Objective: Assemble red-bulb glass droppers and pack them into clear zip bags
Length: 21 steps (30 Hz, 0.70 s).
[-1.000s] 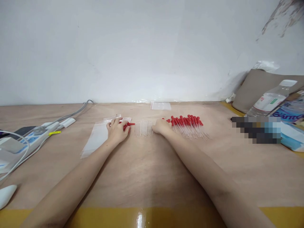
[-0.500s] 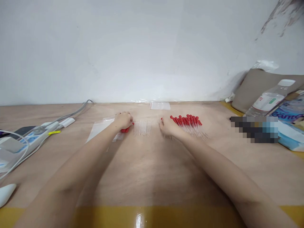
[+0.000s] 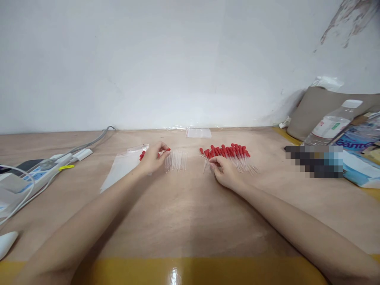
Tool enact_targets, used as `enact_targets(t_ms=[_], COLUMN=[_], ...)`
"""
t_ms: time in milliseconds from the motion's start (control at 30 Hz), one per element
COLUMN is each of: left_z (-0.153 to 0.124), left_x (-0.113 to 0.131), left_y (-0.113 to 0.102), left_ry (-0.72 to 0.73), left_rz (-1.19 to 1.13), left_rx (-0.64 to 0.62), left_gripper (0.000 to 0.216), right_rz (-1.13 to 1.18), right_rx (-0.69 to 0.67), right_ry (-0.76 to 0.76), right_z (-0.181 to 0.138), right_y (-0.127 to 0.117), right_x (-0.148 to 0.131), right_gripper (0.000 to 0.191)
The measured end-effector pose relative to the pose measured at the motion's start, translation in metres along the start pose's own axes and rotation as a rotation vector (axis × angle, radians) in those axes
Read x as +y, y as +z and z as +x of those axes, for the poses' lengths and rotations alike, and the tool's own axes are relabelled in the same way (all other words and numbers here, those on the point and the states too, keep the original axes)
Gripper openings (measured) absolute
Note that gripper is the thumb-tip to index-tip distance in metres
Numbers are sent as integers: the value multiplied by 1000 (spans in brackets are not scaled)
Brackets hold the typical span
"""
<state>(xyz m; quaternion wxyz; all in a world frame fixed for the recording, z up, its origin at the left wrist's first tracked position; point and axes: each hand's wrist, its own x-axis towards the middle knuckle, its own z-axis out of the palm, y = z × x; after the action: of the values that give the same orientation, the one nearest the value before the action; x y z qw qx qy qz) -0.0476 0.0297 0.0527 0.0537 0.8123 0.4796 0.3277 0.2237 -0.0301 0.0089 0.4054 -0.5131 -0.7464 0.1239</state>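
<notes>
My left hand (image 3: 152, 159) pinches a small red rubber bulb (image 3: 168, 149) between thumb and fingertips. Behind that hand, more red bulbs (image 3: 141, 155) lie on a clear plastic bag (image 3: 114, 169), partly hidden. A row of thin glass tubes (image 3: 175, 160) is spread side by side between my hands. In my right hand (image 3: 225, 170) is a single glass tube (image 3: 204, 157), its end pointing left toward my other hand. Just beyond the right hand lies a row of droppers (image 3: 234, 152), clear tubes capped with red bulbs.
A small clear bag (image 3: 198, 133) lies against the wall. On the left are a power strip (image 3: 38, 174) with cables and a white object (image 3: 7, 242). On the right stand a plastic bottle (image 3: 332, 123) and a blue-white tissue pack (image 3: 359, 168).
My left hand has risen off the bulb pile with one bulb. My right hand has drawn back from a dropper, now lying at the row's left end, and holds a glass tube.
</notes>
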Motion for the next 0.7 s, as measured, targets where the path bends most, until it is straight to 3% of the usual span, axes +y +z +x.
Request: enact_targets(t_ms=[100,233,700], left_z=[-29,-54,-55], left_x=[20,36,41], left_y=[18,40,41], left_ry=[100,111,234], left_rz=[-120,-182,-215], left_rx=[-14,-33,-35], left_gripper=[14,17,14], right_rz=[48,18,-93], right_rx=[-4,-57,-168], right_ry=[-82,-184,-264], right_z=[-5,-11,-14], right_y=[5,9,13], right_x=[-2,-11,-6], right_gripper=[14,15,17])
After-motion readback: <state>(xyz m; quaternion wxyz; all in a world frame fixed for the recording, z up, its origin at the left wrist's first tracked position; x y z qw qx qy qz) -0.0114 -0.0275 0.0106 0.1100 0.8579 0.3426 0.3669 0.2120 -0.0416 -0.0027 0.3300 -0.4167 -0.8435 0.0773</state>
